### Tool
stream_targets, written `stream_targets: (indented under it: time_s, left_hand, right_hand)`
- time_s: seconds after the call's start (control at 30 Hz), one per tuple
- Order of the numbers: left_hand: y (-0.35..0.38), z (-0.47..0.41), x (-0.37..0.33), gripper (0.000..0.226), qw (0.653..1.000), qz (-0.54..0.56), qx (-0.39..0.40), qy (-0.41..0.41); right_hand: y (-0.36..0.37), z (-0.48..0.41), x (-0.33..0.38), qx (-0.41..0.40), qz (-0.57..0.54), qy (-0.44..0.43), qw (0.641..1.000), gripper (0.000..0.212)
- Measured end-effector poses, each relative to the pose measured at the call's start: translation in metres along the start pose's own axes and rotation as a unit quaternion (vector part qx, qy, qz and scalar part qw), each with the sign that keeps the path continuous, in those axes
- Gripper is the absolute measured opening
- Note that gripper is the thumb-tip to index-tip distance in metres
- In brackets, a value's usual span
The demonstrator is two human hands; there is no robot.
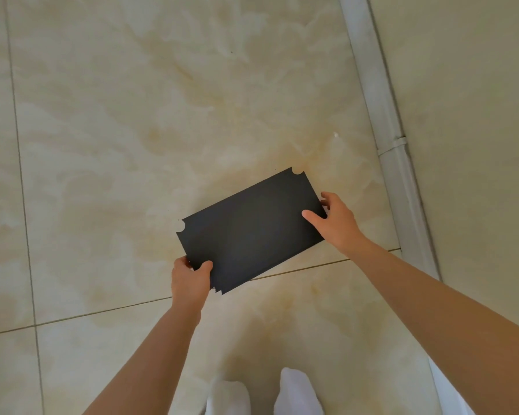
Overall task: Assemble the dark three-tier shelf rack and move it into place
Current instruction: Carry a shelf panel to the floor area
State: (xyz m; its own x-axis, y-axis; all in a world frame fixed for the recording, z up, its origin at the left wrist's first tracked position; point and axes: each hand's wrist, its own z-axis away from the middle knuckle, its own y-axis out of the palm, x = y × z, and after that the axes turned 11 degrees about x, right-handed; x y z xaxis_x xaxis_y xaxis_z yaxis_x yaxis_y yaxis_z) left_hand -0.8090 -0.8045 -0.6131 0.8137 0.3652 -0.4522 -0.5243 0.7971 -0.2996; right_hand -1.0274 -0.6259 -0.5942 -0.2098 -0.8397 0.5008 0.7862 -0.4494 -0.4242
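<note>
Gripping the dark shelf panels (252,229) above the grout line (102,312), your left hand (191,280) and right hand (339,223) each pinch a corner; keep them level, as they look like stacked sheets that could slip.

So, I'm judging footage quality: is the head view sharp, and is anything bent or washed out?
Head view: soft even light, no glare or hard shadows; the left hand, right hand and stack of dark shelf panels look sharp; tile joints and the white wall trim bow from wide-angle distortion.
</note>
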Motion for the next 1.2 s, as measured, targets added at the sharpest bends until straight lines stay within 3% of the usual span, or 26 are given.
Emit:
stream_targets:
  time_s: [0.07, 0.17, 0.77, 0.87, 1.1, 1.2]
  left_hand:
    - [-0.008, 0.008, -0.007, 0.052, 0.999, -0.029, 0.003, -0.016]
    - [-0.021, 0.033, -0.021, 0.058, 0.997, -0.071, 0.003, -0.018]
    - [-0.108, 0.351, -0.175, 0.038, 0.945, -0.298, 0.056, 0.118]
    - [-0.129, 0.426, -0.193, 0.035, 0.937, -0.316, 0.054, 0.139]
    - [-0.169, 0.582, -0.219, 0.039, 0.840, -0.474, 0.019, 0.264]
    - [-0.183, 0.622, -0.220, 0.040, 0.820, -0.499, 0.010, 0.282]
  right_hand:
    - [-0.005, 0.011, 0.001, -0.011, 0.012, 0.023, 1.000, 0.064]
    - [-0.015, 0.038, 0.005, -0.001, 0.012, 0.057, 0.998, 0.059]
    - [-0.138, 0.357, 0.134, 0.056, 0.121, 0.030, 0.991, 0.045]
    - [-0.153, 0.427, 0.153, 0.065, 0.139, 0.021, 0.988, 0.029]
    - [-0.168, 0.574, 0.208, 0.046, 0.106, -0.032, 0.993, 0.047]
    - [-0.170, 0.620, 0.216, 0.022, 0.098, -0.033, 0.994, 0.048]
